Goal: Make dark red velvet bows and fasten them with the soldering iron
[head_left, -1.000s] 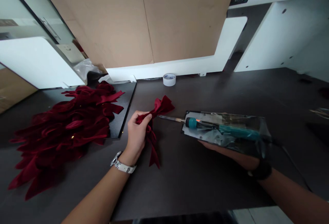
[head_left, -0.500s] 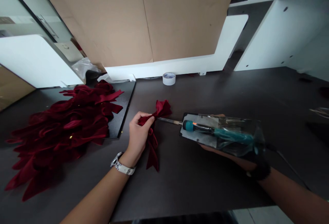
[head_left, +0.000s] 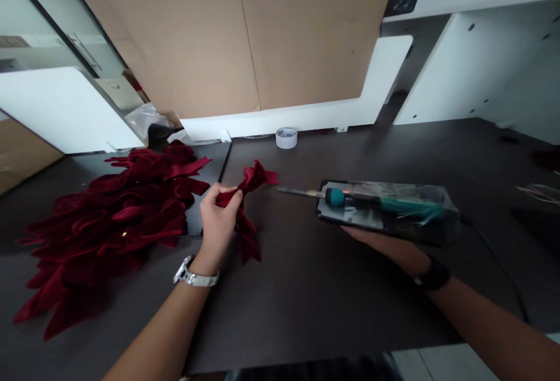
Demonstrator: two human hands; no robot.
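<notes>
My left hand (head_left: 219, 212) pinches a dark red velvet bow (head_left: 251, 177) between thumb and fingers, its loops pointing up and right and its tails (head_left: 248, 238) hanging toward me. To the right, my right hand (head_left: 371, 240) holds from beneath a flat plate (head_left: 350, 217) carrying a teal-and-black soldering iron (head_left: 336, 196); its fingers are mostly hidden under the plate. Clear plastic wraps the iron's handle, and a small orange light glows near its front. The metal tip points left, close to the bow's right end but apart from it.
A heap of similar red bows (head_left: 118, 212) lies at the left, partly on a black glossy board (head_left: 210, 174). A white tape roll (head_left: 286, 137) stands at the back by the cardboard panel (head_left: 306, 37). The iron's cord (head_left: 494, 264) trails right over the dark table (head_left: 297, 311).
My left hand has drawn the bow left, away from the iron's tip. My right hand has shifted the iron and plate slightly to the right.
</notes>
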